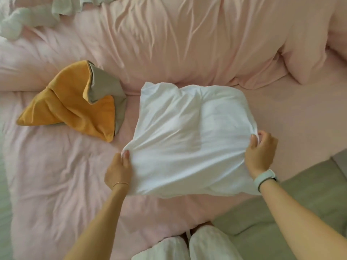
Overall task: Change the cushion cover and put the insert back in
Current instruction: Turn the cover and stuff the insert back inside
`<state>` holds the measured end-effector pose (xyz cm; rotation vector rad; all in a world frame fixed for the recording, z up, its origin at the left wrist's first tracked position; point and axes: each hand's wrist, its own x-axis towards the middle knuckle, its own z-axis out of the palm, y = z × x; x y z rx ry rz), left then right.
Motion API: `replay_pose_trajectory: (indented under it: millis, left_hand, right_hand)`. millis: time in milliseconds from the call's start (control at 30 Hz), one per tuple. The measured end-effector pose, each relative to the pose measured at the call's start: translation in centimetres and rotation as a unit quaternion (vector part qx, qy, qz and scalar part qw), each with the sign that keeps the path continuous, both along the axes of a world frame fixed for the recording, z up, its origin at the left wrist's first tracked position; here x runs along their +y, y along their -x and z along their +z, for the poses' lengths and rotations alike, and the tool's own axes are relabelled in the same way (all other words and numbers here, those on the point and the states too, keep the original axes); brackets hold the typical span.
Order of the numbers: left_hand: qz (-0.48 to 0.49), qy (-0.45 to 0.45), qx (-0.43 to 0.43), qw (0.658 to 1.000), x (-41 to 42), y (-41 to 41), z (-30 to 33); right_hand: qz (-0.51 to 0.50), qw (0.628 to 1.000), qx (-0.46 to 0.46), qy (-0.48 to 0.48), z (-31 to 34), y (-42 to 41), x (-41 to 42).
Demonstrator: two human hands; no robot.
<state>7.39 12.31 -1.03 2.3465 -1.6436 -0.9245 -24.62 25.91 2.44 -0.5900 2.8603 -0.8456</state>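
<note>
A white cushion piece (189, 136), soft and creased, lies in the middle of the pink bed; whether it is the insert or a cover I cannot tell. My left hand (119, 168) pinches its near left corner. My right hand (260, 153) pinches its right edge, with a pale band on the wrist. An orange and grey cushion cover (73, 104) lies crumpled and empty to the left, apart from both hands.
A pink duvet (169, 44) covers the bed, with a pink pillow (308, 49) at the far right. White and pale green fabric (28, 17) is bunched at the far left corner. A green sheet (272, 222) shows at the near right, by my knees (187, 246).
</note>
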Motion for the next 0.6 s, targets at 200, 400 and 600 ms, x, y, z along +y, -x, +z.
replay_pose_trajectory:
  millis: [200, 400, 600]
  left_hand:
    - [-0.011, 0.005, -0.025, 1.000, 0.3, 1.3, 0.0]
    - [-0.406, 0.206, -0.006, 0.890, -2.2, 10.7, 1.9]
    - [-0.548, -0.025, -0.158, 0.821, -3.0, 12.5, -2.3]
  right_hand:
    - [0.147, 0.980, 0.010, -0.133, -1.3, -0.4, 3.0]
    - [0.289, 0.932, -0.065, -0.209, -2.4, -2.9, -2.4]
    - [0.415, 0.840, -0.070, -0.342, -4.1, -4.4, -3.7]
